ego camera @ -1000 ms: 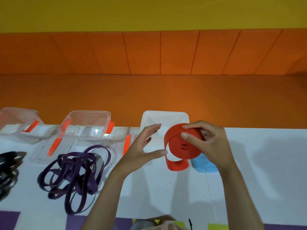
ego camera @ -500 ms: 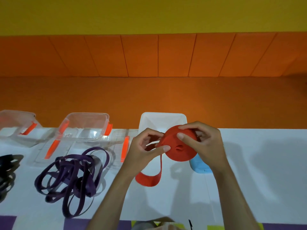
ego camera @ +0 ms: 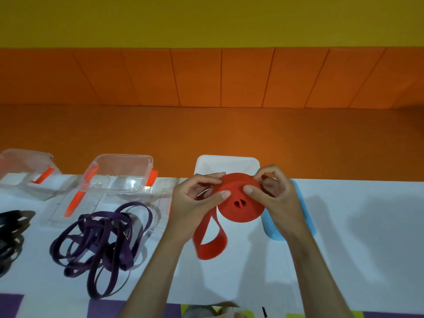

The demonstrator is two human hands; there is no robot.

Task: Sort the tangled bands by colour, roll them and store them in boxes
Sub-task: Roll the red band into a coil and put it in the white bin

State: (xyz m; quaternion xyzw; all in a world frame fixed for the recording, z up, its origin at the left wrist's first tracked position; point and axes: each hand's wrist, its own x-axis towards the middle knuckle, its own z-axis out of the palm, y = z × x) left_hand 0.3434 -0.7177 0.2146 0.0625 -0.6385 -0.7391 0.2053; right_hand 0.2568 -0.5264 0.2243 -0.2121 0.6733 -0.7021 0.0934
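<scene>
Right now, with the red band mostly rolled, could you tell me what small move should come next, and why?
Probably wind the loose loop onto the red roll: the left hand and right hand pinch the roll, while the loop hangs unrolled below.

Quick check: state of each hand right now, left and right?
Left hand: closed, pinching the red band roll at its left edge.
Right hand: closed, gripping the same roll from the right.

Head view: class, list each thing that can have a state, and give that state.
red band, mostly rolled, tail hanging loose.
left hand, pinching the red band.
right hand, pinching the red band.
purple bands, tangled, unrolled.
middle clear box, open, empty.
white box, open.
</scene>
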